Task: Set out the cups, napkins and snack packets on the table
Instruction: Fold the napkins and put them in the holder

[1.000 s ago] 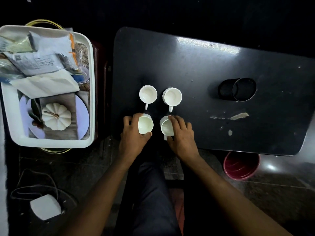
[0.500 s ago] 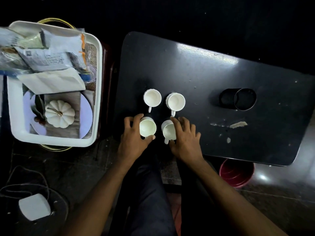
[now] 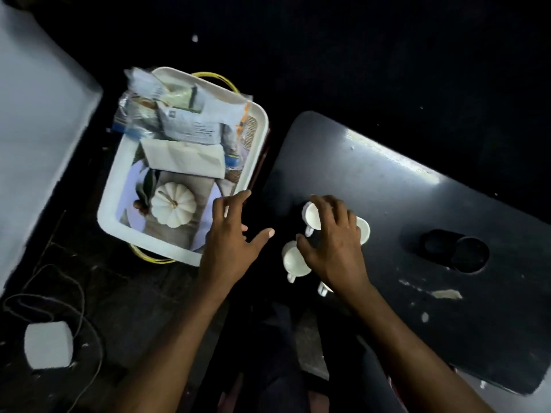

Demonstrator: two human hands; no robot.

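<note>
Head view shows the cups (image 3: 293, 259) grouped at the near left end of the dark table (image 3: 417, 210). Three bowls can be made out, plus a handle poking out under the wrist that suggests a fourth; the right hand (image 3: 334, 242) hovers over the group with fingers spread and curled, and whether it touches a cup cannot be told. The left hand (image 3: 231, 242) is off the table, open with fingers splayed, gripping nothing, over the near right corner of the white tray (image 3: 110, 210) that sits just left of the table.

Inside the tray, one folded napkin stack (image 3: 183, 159) lies across the middle, and the snack packets (image 3: 179, 114) are heaped at the far end, at least three, their edges too jumbled to count surely. A small white pumpkin (image 3: 173, 207) rests on a place mat at the near end.

By the look of it, the cup step is about finished and the napkins come next: the left hand needs to reach further over the tray rim and pinch the stack without dragging the packets.
</note>
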